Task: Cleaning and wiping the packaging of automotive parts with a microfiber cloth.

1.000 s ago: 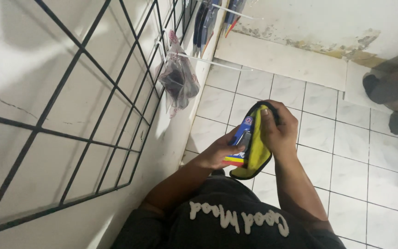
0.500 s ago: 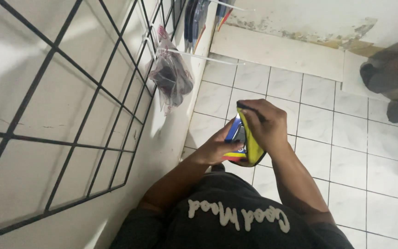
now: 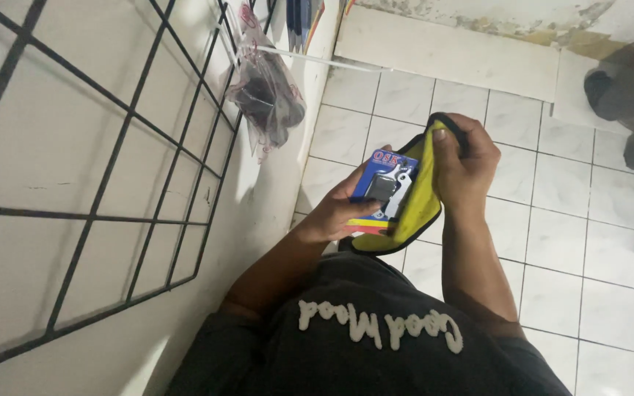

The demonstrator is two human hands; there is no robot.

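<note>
Left hand pinching a flat blister pack from below: blue card, red-yellow stripe at its base, grey metal part under clear plastic. Right hand gripping rim of a soft yellow pouch with black trim, fingers curled over the top edge. Pack lying against pouch's open face, chest-high above white glossy floor tiles. Black wire grid on white wall at left; clear crinkled bag of dark parts hanging from it.
</note>
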